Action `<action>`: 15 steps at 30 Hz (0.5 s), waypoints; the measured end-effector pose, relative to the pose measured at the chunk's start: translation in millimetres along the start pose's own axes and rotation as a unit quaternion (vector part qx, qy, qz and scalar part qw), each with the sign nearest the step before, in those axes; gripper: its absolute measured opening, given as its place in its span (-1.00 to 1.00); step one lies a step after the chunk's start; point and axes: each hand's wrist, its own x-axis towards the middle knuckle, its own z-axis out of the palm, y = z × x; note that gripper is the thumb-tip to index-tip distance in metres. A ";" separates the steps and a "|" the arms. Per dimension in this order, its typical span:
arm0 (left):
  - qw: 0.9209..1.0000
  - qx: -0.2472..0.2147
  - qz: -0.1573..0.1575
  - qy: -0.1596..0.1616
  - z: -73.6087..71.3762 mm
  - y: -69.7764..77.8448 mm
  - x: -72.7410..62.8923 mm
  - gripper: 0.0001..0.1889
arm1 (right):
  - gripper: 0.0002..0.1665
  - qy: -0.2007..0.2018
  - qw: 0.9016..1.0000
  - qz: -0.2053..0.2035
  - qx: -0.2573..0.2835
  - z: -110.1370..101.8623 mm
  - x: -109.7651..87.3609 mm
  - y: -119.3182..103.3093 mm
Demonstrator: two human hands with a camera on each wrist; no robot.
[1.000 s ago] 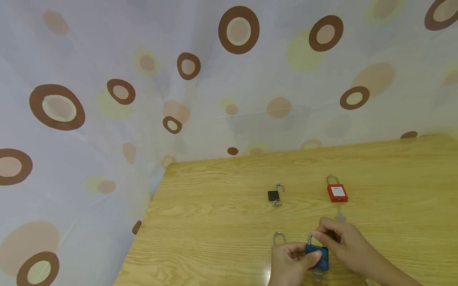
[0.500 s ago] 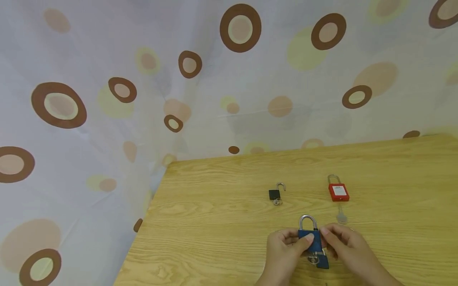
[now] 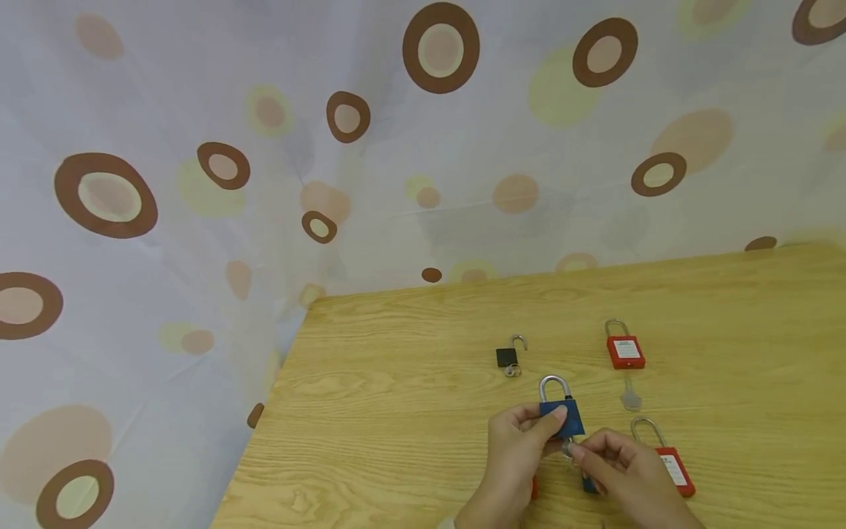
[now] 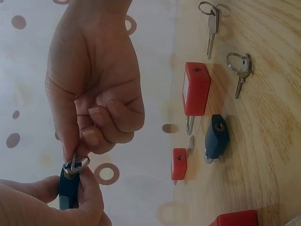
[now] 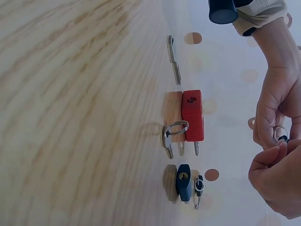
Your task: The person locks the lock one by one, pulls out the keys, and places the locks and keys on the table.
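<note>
In the head view my left hand point(image 3: 518, 459) holds a blue padlock point(image 3: 562, 417) above the table, thumb across its front face and steel shackle pointing up. Just below, my right hand point(image 3: 624, 470) pinches a ringed key point(image 3: 567, 447) at the lock's underside. The left wrist view looks onto that keyhole end, where the key point(image 4: 74, 165) and its ring meet the blue body point(image 4: 69, 188). Fingers hide most of the lock in the right wrist view. Another blue padlock point(image 3: 590, 483) lies on the table, partly covered by my right hand.
A black padlock point(image 3: 507, 358) with its shackle swung out lies farther back, keys attached. Right of it is a red padlock point(image 3: 624, 353) with a key point(image 3: 631, 398) below. Another red padlock point(image 3: 675, 470) sits beside my right hand. Ringed keys point(image 4: 241, 70) lie on the wooden table point(image 3: 370, 411).
The blue padlock has moved up and slightly left in my left hand. My right hand has gone from its shackle down to the key beneath, uncovering the red padlock at the right.
</note>
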 end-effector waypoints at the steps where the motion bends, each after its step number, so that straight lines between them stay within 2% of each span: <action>1: 1.000 0.001 0.003 -0.001 0.2 -0.1 0.3 -0.85 | -0.71 0.001 1.000 0.002 0.002 0.0 0.0 -0.8; 6: 1.000 0.008 0.017 -0.005 0.5 -1.6 1.8 -0.84 | -0.73 0.002 1.000 0.004 0.016 1.0 0.7 -1.7; 11: 1.000 0.007 0.016 0.006 1.7 -2.3 2.4 -0.84 | -0.71 0.011 1.000 0.015 0.022 3.6 -0.3 -2.3; 15: 0.999 -0.029 0.025 0.015 -2.1 3.0 3.0 -0.81 | -0.74 0.020 0.999 0.036 0.004 9.4 -5.4 1.6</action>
